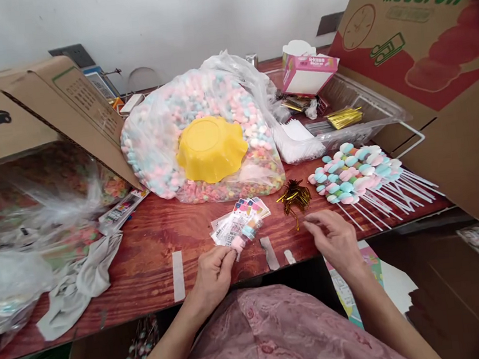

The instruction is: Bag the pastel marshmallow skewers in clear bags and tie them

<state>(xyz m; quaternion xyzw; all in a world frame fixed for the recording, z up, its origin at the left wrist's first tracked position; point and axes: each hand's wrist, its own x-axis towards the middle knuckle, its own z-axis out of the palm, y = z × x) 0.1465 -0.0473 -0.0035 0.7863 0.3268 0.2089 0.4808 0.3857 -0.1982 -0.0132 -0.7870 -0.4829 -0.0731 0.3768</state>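
Note:
My left hand (214, 273) pinches the lower end of a marshmallow skewer in a clear printed bag (241, 225), which lies slanted over the red-brown wooden table (153, 253). My right hand (331, 238) rests on the table edge with fingers curled and pointing left, just below a bunch of gold twist ties (295, 196). It is unclear whether its fingertips pinch a tie. A pile of finished pastel marshmallow skewers (357, 173) lies to the right, sticks pointing right.
A large clear bag of pastel marshmallows (161, 136) with an upturned yellow bowl (210, 148) sits at centre back. Cardboard boxes (431, 36) stand left and right. A clear tray (366, 113) holds gold ties and a pink box (308, 71). Crumpled plastic and grey cloth (82, 278) lie left.

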